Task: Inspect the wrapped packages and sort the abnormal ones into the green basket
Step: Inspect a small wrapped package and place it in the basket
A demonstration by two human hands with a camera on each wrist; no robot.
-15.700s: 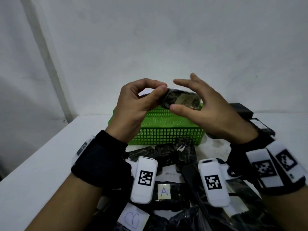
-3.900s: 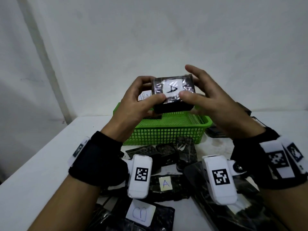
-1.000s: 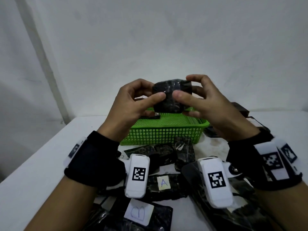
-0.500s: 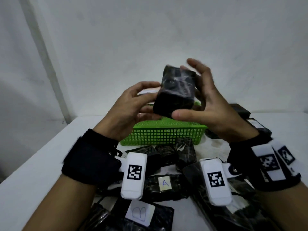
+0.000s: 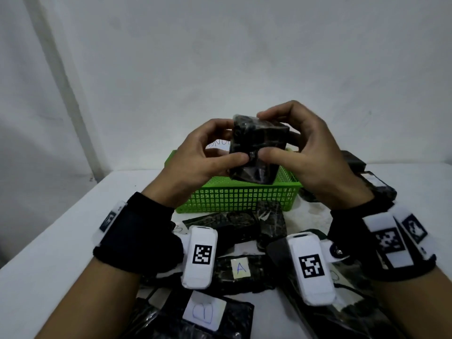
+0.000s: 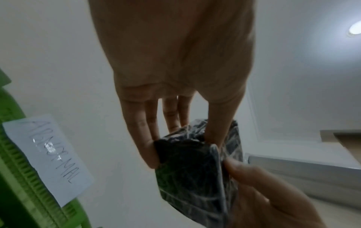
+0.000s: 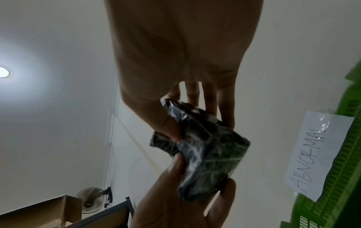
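Both hands hold a black wrapped package point(image 5: 259, 148), box-shaped and glossy with film, in the air above the green basket point(image 5: 237, 196). My left hand point(image 5: 233, 143) pinches its left side with the thumb in front and the fingers behind. My right hand point(image 5: 264, 134) grips the right side, with curled fingers over the top edge and the thumb on the front face. No label shows on the faces toward me. In the left wrist view my fingers point(image 6: 148, 148) press the package point(image 6: 195, 169). The right wrist view shows the crinkled package point(image 7: 207, 154) between both hands.
The basket wall point(image 6: 17, 177) carries a white paper label reading ABNORMAL point(image 6: 48, 155). Several black wrapped packages lie on the white table point(image 5: 61, 241) below my wrists, one marked A point(image 5: 241, 267), one marked B point(image 5: 205, 311). More dark packages point(image 5: 371, 184) sit right of the basket.
Half a second ago the package stood tilted higher, mostly in my right hand, with the left fingers loose. It has been turned and lowered, and both hands now grip it.
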